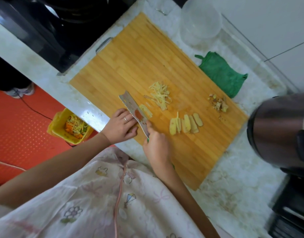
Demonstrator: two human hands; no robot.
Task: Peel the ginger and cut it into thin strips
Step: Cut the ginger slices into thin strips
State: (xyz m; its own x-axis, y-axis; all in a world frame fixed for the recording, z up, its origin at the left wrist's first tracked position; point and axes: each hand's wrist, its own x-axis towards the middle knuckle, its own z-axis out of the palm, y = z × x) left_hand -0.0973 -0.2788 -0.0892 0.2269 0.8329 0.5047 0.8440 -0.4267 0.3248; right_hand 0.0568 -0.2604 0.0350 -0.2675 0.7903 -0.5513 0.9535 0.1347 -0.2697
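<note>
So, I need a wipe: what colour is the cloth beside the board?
The cloth is green; head view.
</note>
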